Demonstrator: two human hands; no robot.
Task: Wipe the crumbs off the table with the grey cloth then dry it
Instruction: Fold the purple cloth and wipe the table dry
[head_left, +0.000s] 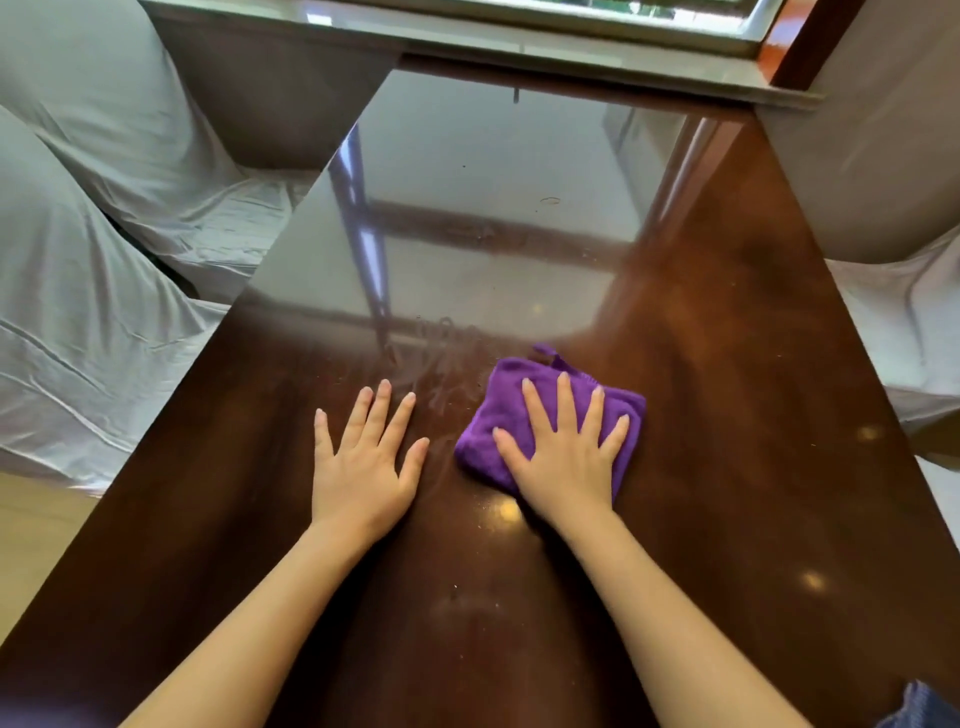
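A folded purple cloth (498, 410) lies on the glossy dark-brown table (727, 415), right of centre. My right hand (563, 457) presses flat on top of it with fingers spread. My left hand (363, 457) rests palm-down on the bare table just left of the cloth, fingers apart, holding nothing. Wet smears (447, 358) streak the surface beyond my left hand. A few small crumbs (457, 590) dot the table between my forearms. A bit of grey-blue fabric (922, 709) shows at the bottom right corner; I cannot tell what it is.
Chairs under white covers stand along the left side (104, 291) and the right side (893, 312) of the table. A window sill (519, 47) runs across the far end. Light floor shows at the lower left.
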